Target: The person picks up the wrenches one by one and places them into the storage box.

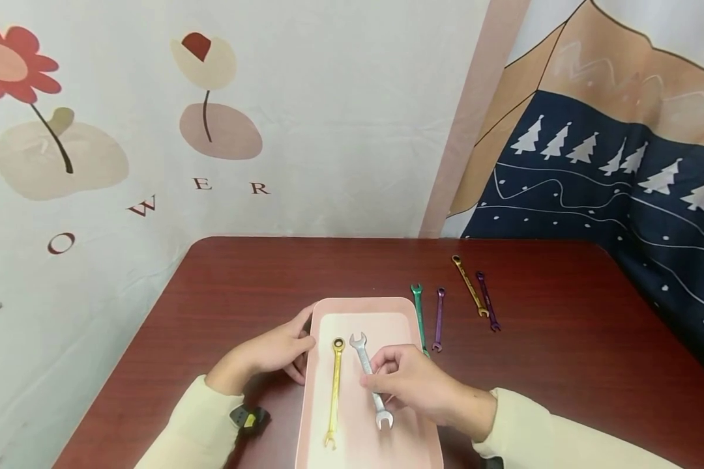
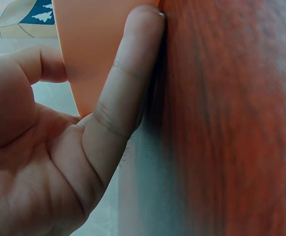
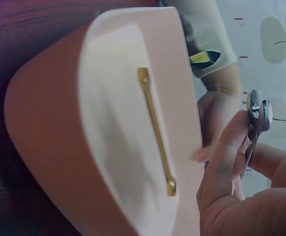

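A pink tray point(image 1: 352, 306) lies on the table in front of me. My left hand point(image 1: 276, 352) holds its left edge, thumb at the rim and fingers against the outer wall, as the left wrist view shows. Between the thumb and fingers of my right hand point(image 1: 413, 384) is a silver open-ended wrench point(image 1: 362, 355), pinched near its middle. The right wrist view shows this wrench point(image 3: 257, 118) raised above the tray. Inside the tray lies a gold combination wrench point(image 1: 336, 391), lengthwise on the left side, to the left of the silver one.
Right of the tray, a green wrench point(image 1: 418, 309) and a purple wrench point(image 1: 439, 319) lie on the dark red table point(image 1: 258, 273). Farther right are a gold wrench point(image 1: 469, 285) and another purple wrench point(image 1: 488, 301). A printed curtain point(image 1: 340, 130) hangs behind the table.
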`<state>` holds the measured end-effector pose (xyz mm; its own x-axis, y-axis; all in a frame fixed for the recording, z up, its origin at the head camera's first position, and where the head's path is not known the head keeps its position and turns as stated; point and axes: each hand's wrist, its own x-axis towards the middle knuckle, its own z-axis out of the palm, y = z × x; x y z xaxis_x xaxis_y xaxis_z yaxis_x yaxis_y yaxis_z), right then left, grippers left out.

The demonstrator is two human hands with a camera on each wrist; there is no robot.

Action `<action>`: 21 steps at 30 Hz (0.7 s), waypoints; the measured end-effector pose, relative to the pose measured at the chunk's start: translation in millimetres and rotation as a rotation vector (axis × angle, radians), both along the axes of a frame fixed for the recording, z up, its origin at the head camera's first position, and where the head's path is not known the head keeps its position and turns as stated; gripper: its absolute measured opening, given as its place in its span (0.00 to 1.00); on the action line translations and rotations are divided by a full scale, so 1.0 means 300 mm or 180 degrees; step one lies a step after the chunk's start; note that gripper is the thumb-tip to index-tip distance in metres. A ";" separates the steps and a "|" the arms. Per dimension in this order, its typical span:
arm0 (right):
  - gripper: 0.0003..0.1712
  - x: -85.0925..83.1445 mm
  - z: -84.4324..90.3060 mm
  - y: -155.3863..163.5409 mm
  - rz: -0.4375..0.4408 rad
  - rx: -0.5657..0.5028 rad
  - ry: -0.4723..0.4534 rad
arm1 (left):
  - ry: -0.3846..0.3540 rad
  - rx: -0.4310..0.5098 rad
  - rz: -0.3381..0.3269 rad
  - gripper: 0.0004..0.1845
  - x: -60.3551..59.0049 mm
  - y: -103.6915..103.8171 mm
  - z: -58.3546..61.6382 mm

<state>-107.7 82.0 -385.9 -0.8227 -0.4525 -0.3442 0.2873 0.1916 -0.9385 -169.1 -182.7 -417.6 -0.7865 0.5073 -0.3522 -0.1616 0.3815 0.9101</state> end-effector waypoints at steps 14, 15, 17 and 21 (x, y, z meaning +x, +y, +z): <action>0.11 -0.010 -0.068 -0.043 0.0111 0.0135 -0.0011 | -0.0013 0.0030 0.0003 0.41 -0.001 -0.006 -0.007; 0.10 -0.009 -0.072 -0.045 0.0113 0.0120 -0.0036 | -0.0018 0.0027 0.0008 0.41 -0.001 -0.006 -0.006; 0.10 -0.009 -0.081 -0.049 0.0113 0.0103 -0.0074 | -0.0023 0.0027 0.0016 0.41 -0.002 -0.005 -0.006; 0.09 -0.008 -0.099 -0.056 0.0084 0.0123 -0.0103 | -0.0028 0.0029 0.0017 0.41 -0.005 -0.002 -0.007</action>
<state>-110.1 65.2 -415.7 -0.7988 -0.4597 -0.3882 0.3118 0.2354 -0.9205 -170.5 -183.4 -419.8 -0.7860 0.5064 -0.3545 -0.1715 0.3723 0.9121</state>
